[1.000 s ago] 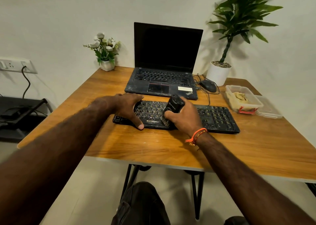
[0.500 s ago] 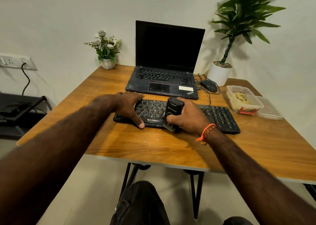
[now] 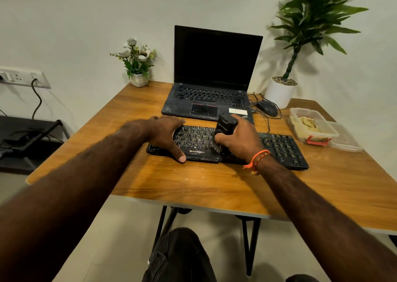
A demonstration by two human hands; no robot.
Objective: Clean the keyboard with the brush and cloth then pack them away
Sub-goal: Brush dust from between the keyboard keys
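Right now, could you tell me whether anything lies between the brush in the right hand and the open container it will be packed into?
Nothing visible blocks it. The black brush, held by the right hand, is on the black keyboard; only that keyboard's right end and bare wooden table lie before the clear plastic container, lid off.

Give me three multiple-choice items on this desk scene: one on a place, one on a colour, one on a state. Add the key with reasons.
1. Where does the plastic container holding the cloth stand?
A. right of the keyboard
B. on the laptop
C. on the floor

2. What colour is the band on the right wrist?
A. blue
B. orange
C. white

3. What is the right hand doing?
A. resting flat on the table
B. holding the mouse
C. gripping the brush

Key: 1 A, it sits on the table past the right end of the keyboard. 2 B, the threads are orange. 3 C, the fingers curl round the brush, bristles down on the keys.
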